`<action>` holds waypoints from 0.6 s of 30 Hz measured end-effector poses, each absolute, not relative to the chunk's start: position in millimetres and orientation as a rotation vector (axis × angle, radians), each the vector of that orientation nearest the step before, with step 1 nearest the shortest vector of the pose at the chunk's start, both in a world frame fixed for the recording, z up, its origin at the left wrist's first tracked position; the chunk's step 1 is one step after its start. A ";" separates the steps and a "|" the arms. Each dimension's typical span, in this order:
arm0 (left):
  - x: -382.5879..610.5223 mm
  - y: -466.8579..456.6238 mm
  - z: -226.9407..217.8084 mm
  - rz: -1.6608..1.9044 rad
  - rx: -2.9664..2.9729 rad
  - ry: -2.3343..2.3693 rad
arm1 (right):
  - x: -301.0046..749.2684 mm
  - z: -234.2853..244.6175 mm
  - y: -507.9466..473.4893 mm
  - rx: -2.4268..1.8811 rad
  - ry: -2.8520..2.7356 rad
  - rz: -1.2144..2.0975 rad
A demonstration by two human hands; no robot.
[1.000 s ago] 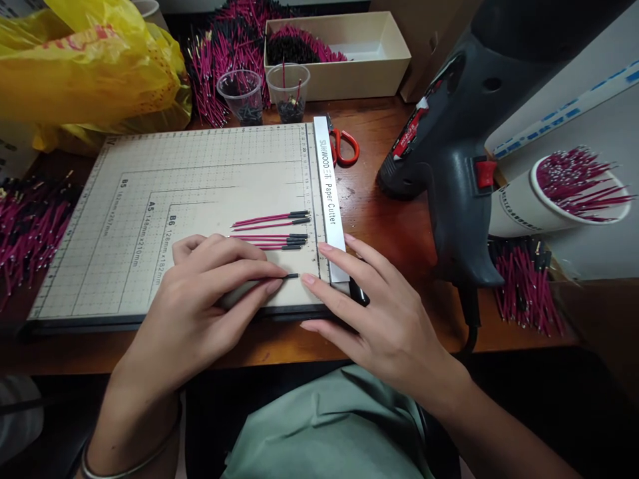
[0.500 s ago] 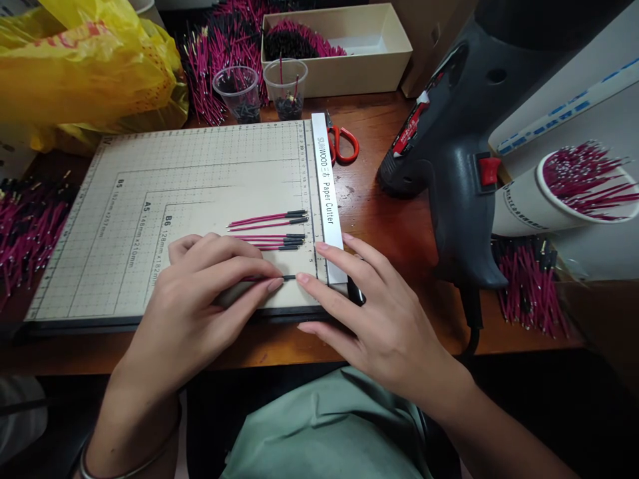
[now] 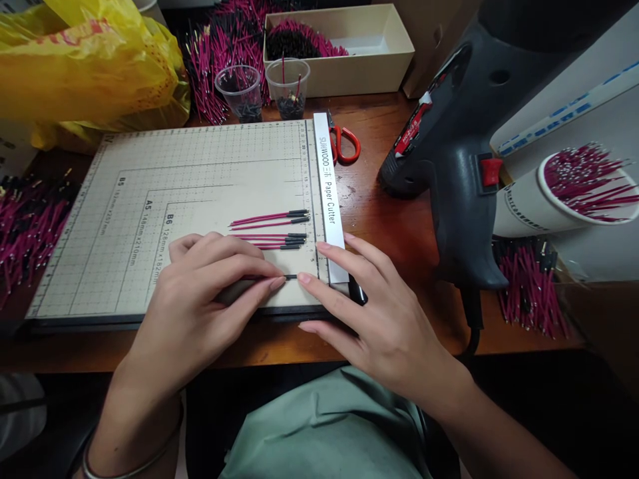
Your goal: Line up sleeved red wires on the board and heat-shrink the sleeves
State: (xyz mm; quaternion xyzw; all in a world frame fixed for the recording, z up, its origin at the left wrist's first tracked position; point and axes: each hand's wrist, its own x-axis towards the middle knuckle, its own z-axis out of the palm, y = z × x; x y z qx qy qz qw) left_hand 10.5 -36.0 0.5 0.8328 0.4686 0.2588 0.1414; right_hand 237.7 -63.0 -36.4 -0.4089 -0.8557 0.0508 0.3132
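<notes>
On the paper cutter (image 3: 234,150), near its front edge, my left hand (image 3: 204,293) pinches a thin wire (image 3: 290,277) between thumb and index finger. Only the wire's black-sleeved end shows; the rest is hidden under the hand. My right hand (image 3: 369,299) has its fingers spread, the index fingertip touching the tip of that black end and the other fingers lying by the cutter's white strip. Just beyond the hands lie several magenta wires (image 3: 264,219) with black sleeved ends, side by side and pointing right.
A heat gun (image 3: 439,146) stands at the right beside a paper cup (image 3: 524,199) of magenta wires. Red-handled scissors (image 3: 349,146) lie behind the strip. Two plastic cups (image 3: 288,80), a cardboard box (image 3: 359,70), wire heaps (image 3: 32,233) and a yellow bag (image 3: 100,66) surround the cutter.
Both hands hold the same pose on the wire. The whole view has shifted very slightly; nothing else visibly differs.
</notes>
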 end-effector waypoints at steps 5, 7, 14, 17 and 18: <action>10.9 -36.6 -0.2 0.762 2.406 1.356 | 238.8 -33.8 -63.1 -1.071 -2.287 0.143; 10.1 -36.8 -1.1 0.759 2.406 1.358 | 239.2 -33.1 -63.1 -1.076 -2.295 0.146; 7.9 -36.8 -1.6 0.741 2.401 1.353 | 238.6 -35.0 -62.4 -1.072 -2.265 0.143; 8.1 -36.9 -0.3 0.731 2.398 1.339 | 238.2 -36.6 -62.4 -1.066 -2.244 0.153; 8.2 -36.9 -0.1 0.731 2.397 1.335 | 238.3 -37.0 -62.5 -1.067 -2.243 0.156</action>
